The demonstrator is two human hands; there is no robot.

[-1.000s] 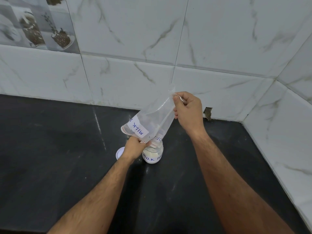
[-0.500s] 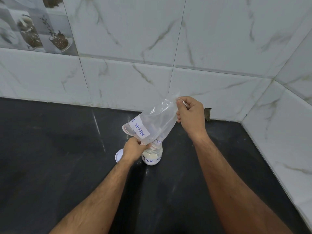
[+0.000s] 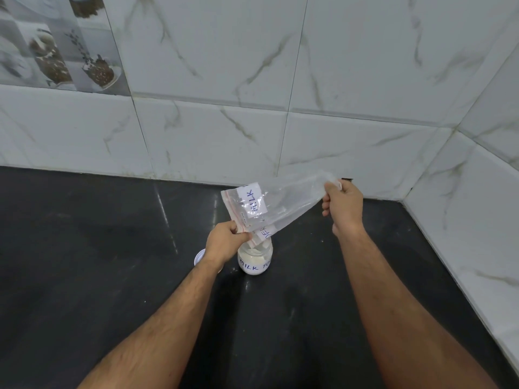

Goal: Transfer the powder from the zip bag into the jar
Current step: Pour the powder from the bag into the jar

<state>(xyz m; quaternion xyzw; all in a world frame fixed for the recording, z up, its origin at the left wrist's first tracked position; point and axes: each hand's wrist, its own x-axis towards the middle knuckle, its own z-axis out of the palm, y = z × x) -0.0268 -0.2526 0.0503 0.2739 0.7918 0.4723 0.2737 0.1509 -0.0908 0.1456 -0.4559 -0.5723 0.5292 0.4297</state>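
Observation:
A clear zip bag [image 3: 283, 202] with a white "MILK" label hangs stretched between both hands, looking nearly empty. My left hand [image 3: 226, 241] pinches its red-lined mouth edge just above the jar. My right hand [image 3: 342, 209] grips the bag's bottom corner, held higher and to the right. Below the bag's mouth stands a small open glass jar [image 3: 255, 261] on the black counter [image 3: 98, 248], with white powder inside and a "MILK PO..." label. The jar's rim is partly hidden by the bag.
A white lid [image 3: 200, 257] lies on the counter just left of the jar, partly behind my left wrist. White marble tiled walls [image 3: 280, 136] close the back and the right side, forming a corner at the far right.
My right hand has swung the bag's bottom down and to the right, so the bag lies flatter. My left hand stays at the jar's mouth.

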